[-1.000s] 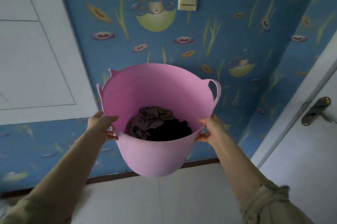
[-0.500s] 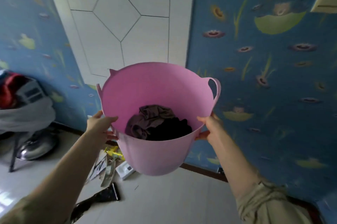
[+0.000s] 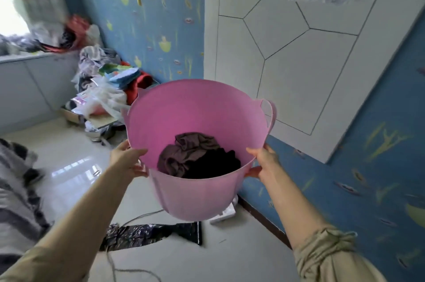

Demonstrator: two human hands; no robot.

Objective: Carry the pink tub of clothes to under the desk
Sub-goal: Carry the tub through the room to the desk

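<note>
Round pink flexible plastic tub (image 3: 190, 192) held off the floor at frame centre, left hand (image 3: 127, 160) clamped on rim at 9 o'clock, right hand (image 3: 264, 162) at 3, dark brown and black clothes (image 3: 197, 157) bunched in its bottom, cluttered pile (image 3: 108, 88) at 10 o'clock

Tub (image 3: 190, 192): showing plain pink, inside and out. Clothes (image 3: 197, 155) in it: showing brownish-mauve on one side, black on the other. Wallpaper (image 3: 151, 12): showing blue, carrying yellow-green and purple flower shapes. Wall panel (image 3: 287, 52): showing white, crossed by thin dark angular lines. Floor (image 3: 69, 155): showing glossy off-white. Sleeves (image 3: 331, 256): showing khaki-beige. Bag (image 3: 151, 233) on floor: showing black. Fabric (image 3: 16, 189) at left edge: showing grey-and-white stripes.
</note>
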